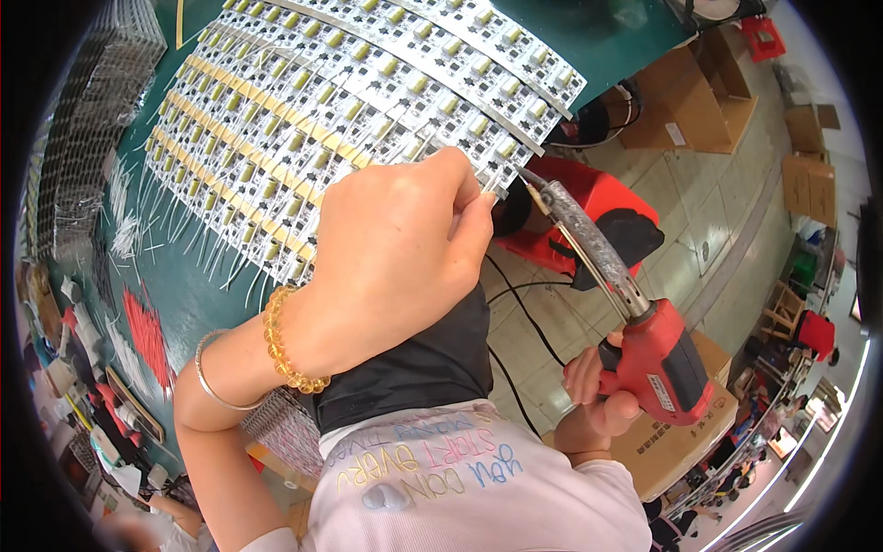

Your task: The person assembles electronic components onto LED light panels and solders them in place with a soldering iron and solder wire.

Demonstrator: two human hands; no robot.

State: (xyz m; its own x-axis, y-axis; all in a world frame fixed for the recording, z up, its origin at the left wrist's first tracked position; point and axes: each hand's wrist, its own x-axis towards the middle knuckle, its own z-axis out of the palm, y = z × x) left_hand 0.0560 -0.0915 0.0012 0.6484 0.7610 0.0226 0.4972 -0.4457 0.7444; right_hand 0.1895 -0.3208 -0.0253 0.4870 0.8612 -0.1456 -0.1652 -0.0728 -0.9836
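A wide panel of small white circuit boards (391,66), with rows of yellowish parts, lies on the green table (635,32). Many thin white wires stick out from its left and lower edges. My left hand (400,235) is over the panel's near right corner, thumb and fingers pinched together at the edge; whatever they hold is too small to make out. In my right hand (596,397) is a red soldering gun (667,363), gripped by its handle. Its long metal barrel slants up to the left, and the tip is close to the panel's corner, just beyond my left fingertips.
On the table's left are bundles of red wires (145,333) and white wires (124,216), beside tall stacks of grey panels (97,138). To the right, a red and black object (602,207) stands on the floor with black cables. An opened cardboard box (676,106) is behind it.
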